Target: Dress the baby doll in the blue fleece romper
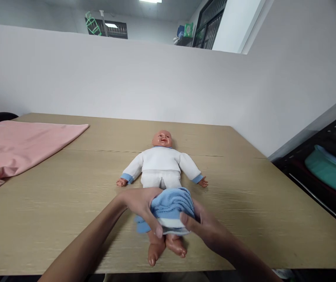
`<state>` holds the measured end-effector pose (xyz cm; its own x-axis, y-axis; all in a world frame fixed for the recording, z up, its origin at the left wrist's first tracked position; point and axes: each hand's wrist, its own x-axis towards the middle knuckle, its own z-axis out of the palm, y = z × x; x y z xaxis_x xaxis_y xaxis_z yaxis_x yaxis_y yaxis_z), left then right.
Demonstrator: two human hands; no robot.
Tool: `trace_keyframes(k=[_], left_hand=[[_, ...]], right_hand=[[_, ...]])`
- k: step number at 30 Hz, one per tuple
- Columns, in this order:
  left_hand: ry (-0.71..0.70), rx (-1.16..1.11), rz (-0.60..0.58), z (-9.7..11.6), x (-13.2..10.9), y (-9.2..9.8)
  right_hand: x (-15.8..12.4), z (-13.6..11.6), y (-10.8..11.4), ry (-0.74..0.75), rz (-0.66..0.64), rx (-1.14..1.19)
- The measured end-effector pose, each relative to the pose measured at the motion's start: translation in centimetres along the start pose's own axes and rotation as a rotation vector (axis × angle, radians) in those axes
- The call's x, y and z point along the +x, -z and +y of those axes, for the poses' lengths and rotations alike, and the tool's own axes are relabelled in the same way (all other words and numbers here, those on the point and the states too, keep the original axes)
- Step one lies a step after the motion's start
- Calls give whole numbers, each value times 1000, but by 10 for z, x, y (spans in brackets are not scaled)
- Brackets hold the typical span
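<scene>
Here's the wide tabletop (38,227), spreading out on both sides of your hands. Well off to the left of your left hand lies the pink cloth (27,145), its near edge rumpled. Straight beyond your hands, the baby doll (156,179) is on its back, head farthest from you, arms out, in a white top and trousers. Right between your two hands, over the doll's lower legs, is the bunched blue terry cloth (172,201) with its white band (where it ends and the trouser leg begins, I can't tell). Your left hand (146,207) curves round one side, thumb down by the near edge; your right hand (201,221) pinches the other side, thumb pressed on the white band. Both sets of fingers are mostly behind the fabric, so how firmly they grip is anyone's guess. Just below your thumbs, the bare feet (156,252) poke out. Watch it here: an uneven pull could twist the roll, toes might snag in a fold, and a hard tug could drag the whole doll along.
</scene>
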<state>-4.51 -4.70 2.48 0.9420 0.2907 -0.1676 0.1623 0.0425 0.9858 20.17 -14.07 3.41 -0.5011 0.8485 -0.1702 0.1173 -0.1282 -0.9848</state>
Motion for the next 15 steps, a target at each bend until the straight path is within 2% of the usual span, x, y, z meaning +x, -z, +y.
trace_keyframes(k=[2, 4, 6, 8, 11, 15], left_hand=[[-1, 94, 81, 7, 3, -9], [-23, 165, 183, 12, 5, -16], [-30, 248, 273, 16, 7, -21], [0, 359, 366, 20, 8, -25], [66, 513, 471, 23, 9, -32], [110, 618, 453, 22, 13, -41]], right_hand=[[-5, 1, -4, -13, 50, -131], [-8, 4, -10, 20, 257, -364], [-10, 6, -16, 118, 498, -608], [-13, 7, -21, 170, 619, -765], [-20, 7, -26, 88, 613, -871], [-36, 22, -28, 30, 599, -1003]])
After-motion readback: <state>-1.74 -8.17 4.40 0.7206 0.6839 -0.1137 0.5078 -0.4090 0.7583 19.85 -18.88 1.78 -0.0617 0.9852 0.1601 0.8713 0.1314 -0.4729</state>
